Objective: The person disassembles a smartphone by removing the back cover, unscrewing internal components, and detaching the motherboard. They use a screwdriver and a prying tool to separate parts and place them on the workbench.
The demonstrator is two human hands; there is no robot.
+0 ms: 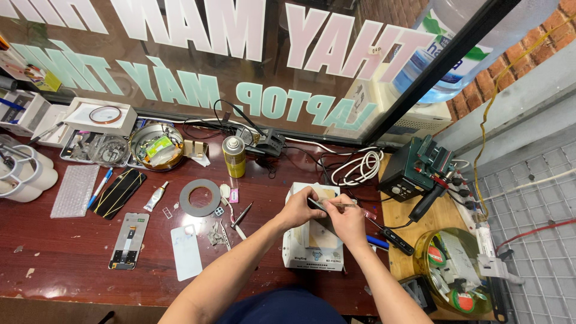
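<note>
A thin dark phone part (319, 207) sits over a white box-like machine (312, 247) near the tabletop's front edge. The left hand (298, 209) pinches its left end with curled fingers; the right hand (347, 221) closes on tweezers (343, 205) touching it. A tape roll (200, 197) lies to the left, well apart.

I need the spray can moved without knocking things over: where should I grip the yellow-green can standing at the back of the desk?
Grip the yellow-green spray can around its mid-body, coming from the front: it stands upright, cables crowd behind it.
</note>
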